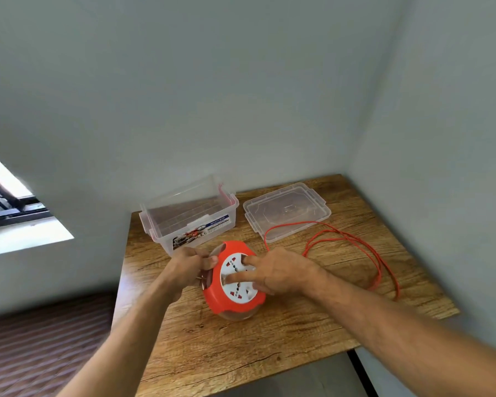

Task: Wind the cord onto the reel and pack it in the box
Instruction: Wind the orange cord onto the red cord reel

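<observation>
On the table (269, 333), near its middle, the reel (235, 282) is held tilted on its edge, the white socket face turned up toward the camera. Most of the cord (355, 242) is seen to lie unwound in loose loops to the right, one loop draped across the lid (287, 210). A snag is judged likely: the lid could be dragged by that loop, or the loops could be tangled as slack is drawn in. The box (189, 219) stands open just behind. The left hand (189, 267) is clamped on the reel's left rim, wrist bent inward. The right hand (281, 272) is laid on the face, fingers spread and pressed there.
</observation>
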Demonstrator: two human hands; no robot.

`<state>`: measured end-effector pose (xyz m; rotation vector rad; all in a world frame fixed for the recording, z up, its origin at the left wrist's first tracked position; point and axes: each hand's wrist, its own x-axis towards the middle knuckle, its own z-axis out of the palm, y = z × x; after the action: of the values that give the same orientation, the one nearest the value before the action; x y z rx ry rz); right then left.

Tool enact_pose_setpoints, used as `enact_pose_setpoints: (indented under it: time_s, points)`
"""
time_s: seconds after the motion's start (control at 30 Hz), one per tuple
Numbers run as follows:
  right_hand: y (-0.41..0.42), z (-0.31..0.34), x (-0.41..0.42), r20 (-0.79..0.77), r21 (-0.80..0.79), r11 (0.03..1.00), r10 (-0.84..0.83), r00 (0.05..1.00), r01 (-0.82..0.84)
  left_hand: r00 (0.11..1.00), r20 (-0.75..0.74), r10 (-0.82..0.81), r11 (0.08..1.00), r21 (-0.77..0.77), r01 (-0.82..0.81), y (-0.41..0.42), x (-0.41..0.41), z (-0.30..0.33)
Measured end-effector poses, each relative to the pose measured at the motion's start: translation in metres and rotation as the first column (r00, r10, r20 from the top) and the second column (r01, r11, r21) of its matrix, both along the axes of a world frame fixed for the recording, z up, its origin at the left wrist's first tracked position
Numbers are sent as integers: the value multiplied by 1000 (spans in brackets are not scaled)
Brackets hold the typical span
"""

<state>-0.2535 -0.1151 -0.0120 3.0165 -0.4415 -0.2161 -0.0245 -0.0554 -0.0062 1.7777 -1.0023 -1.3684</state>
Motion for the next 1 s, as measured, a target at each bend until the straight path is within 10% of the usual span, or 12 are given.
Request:
enact_pose_setpoints:
  time_s: [0.23,0.33,0.47,0.57,0.9,1.0]
  points:
    - [8,-15,8,262,-120,979,-127,957,163,993,-104,47,986,-151,-62,14,-9,-4]
    - [16,-20,17,511,133,876,-461,726,463,979,-179,98,952,-270,-145,21,-18,-7]
    - [28,-13,40,324,758,344,-936,138,554,975,-133,179,885,-412,-218,28,-38,-17]
    - [23,-3,55,-229,969,-242,-953,-200,42,960,14,279,837,-494,-236,36,-55,-27]
    - [24,5,51,-395,914,-397,-918,38,-84,911,250,328,862,-474,-180,27,-50,-15]
    - [28,10,39,-152,975,-109,-963,223,191,889,212,406,857,-426,-290,16,-31,-11]
